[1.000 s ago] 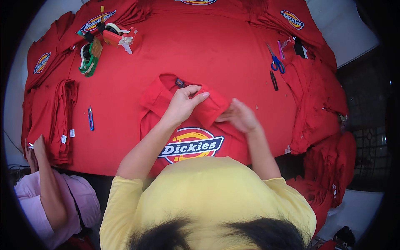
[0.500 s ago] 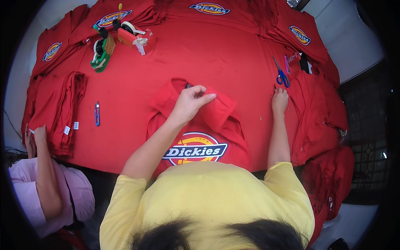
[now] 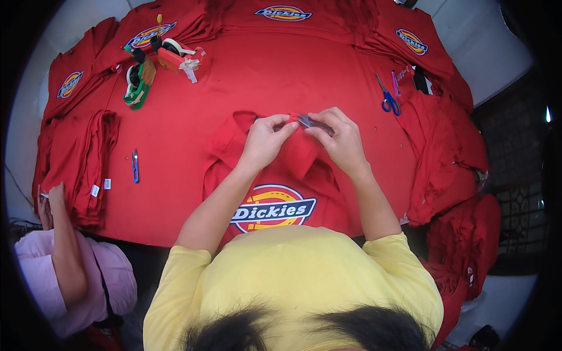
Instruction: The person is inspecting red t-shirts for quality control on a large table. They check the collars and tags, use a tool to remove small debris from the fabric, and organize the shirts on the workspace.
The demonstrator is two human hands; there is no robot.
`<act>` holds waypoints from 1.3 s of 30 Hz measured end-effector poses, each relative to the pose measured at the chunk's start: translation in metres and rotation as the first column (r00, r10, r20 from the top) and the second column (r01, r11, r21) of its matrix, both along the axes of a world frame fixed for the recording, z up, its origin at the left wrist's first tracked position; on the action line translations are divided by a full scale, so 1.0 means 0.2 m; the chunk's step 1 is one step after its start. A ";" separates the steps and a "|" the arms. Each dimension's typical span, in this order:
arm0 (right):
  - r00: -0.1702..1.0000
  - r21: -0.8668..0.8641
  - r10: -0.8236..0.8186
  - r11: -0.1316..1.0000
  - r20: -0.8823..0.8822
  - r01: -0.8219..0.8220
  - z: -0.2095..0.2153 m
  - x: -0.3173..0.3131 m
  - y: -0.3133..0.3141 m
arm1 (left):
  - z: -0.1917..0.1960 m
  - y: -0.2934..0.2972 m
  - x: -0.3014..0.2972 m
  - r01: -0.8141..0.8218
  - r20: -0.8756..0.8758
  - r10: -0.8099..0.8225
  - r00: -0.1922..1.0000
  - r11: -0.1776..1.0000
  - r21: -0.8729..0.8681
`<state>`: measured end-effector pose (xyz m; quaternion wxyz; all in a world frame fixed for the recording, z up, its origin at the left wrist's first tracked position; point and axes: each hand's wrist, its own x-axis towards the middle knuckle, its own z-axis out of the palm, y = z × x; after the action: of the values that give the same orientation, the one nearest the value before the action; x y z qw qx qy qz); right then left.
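A red garment (image 3: 281, 169) with a large oval printed badge lies in front of me on the red-covered table (image 3: 234, 76). My left hand (image 3: 266, 137) pinches a fold of its fabric near the top. My right hand (image 3: 339, 137) meets it there and holds a small dark metal tool (image 3: 307, 121), likely thread snips, with its tip at the fold. Both forearms reach in from my yellow sleeves.
Blue-handled scissors (image 3: 389, 99) and pens lie at the right. A small blue snipper (image 3: 135, 165) lies at the left, tape rolls and dispensers (image 3: 155, 64) at the back left. Stacks of red garments (image 3: 82, 164) ring the table. Another person in pink (image 3: 70, 275) sits at the lower left.
My right hand went out to the right toward the scissors, then came back to the garment holding a small tool. My left hand stayed on the fold.
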<state>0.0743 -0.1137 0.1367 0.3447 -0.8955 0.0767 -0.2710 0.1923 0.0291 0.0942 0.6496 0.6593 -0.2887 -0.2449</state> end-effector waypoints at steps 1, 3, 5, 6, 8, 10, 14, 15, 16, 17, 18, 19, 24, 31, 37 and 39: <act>1.000 -0.023 0.001 1.000 0.009 -0.001 0.00 0.00 0.00 | 0.00 0.00 0.00 -0.003 0.016 0.004 1.000 1.000 -0.008; 1.000 -0.019 -0.005 1.000 0.007 0.005 -0.01 0.00 0.00 | 0.02 0.00 -0.01 0.016 -0.008 -0.016 1.000 1.000 0.003; 1.000 -0.016 -0.004 1.000 0.014 0.004 -0.02 0.00 0.00 | 0.02 -0.01 -0.01 0.030 -0.029 -0.030 0.999 1.000 0.006; 1.000 -0.016 0.001 1.000 0.022 -0.001 -0.02 0.01 0.00 | 0.02 0.00 -0.01 0.033 -0.037 -0.033 0.999 0.999 0.003; 0.999 -0.019 0.006 1.000 0.036 -0.006 -0.02 0.02 0.00 | 0.01 0.00 -0.01 0.042 -0.039 -0.042 0.998 0.999 -0.007; 0.999 -0.024 0.012 1.000 0.045 -0.011 -0.01 0.02 0.02 | 0.00 0.00 -0.01 0.048 -0.030 -0.049 0.998 0.999 -0.018; 1.000 0.035 -0.003 0.999 0.027 0.003 -0.02 0.01 0.03 | 0.02 0.01 -0.02 0.056 -0.028 -0.056 0.998 0.998 0.008; 1.000 0.028 -0.005 1.000 0.024 0.005 -0.02 0.00 0.03 | 0.02 0.01 -0.02 0.045 -0.023 -0.044 0.999 0.999 0.018; 1.000 0.022 -0.007 1.000 0.022 0.007 -0.02 0.00 0.03 | 0.02 0.01 -0.03 0.034 -0.017 -0.033 0.999 0.999 0.027; 1.000 -0.006 -0.003 1.000 0.023 0.003 -0.02 0.00 0.03 | 0.03 0.01 -0.03 0.034 -0.022 -0.033 0.999 0.999 0.035; 1.000 -0.033 0.000 0.999 0.026 0.001 -0.01 0.00 0.03 | 0.05 0.02 -0.04 0.035 -0.025 -0.034 0.999 0.998 0.044; 1.000 -0.060 0.002 0.998 0.028 0.000 -0.01 0.00 0.02 | 0.06 0.02 -0.04 0.037 -0.028 -0.036 0.999 0.998 0.052; 0.995 0.121 -0.034 0.992 0.090 0.023 -0.04 0.03 0.04 | -0.02 0.01 -0.01 0.001 0.003 -0.002 1.000 0.998 0.066; 0.996 0.511 0.053 0.860 -0.066 -0.011 -0.11 0.11 -0.03 | -0.06 0.01 -0.01 -0.014 0.008 0.014 1.000 1.000 0.013; 0.992 0.257 0.117 0.961 -0.043 -0.102 -0.08 0.14 0.03 | -0.05 0.02 0.00 0.074 0.028 -0.075 0.997 0.997 0.023; 0.997 -0.011 0.064 0.998 0.030 -0.064 -0.11 0.15 0.06 | -0.07 0.02 0.01 0.029 0.061 -0.030 0.998 0.999 0.020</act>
<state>0.1040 -0.1016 0.1149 0.3498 -0.8949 0.0414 -0.2739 0.1936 0.0337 0.0806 0.6303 0.6685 -0.3159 -0.2367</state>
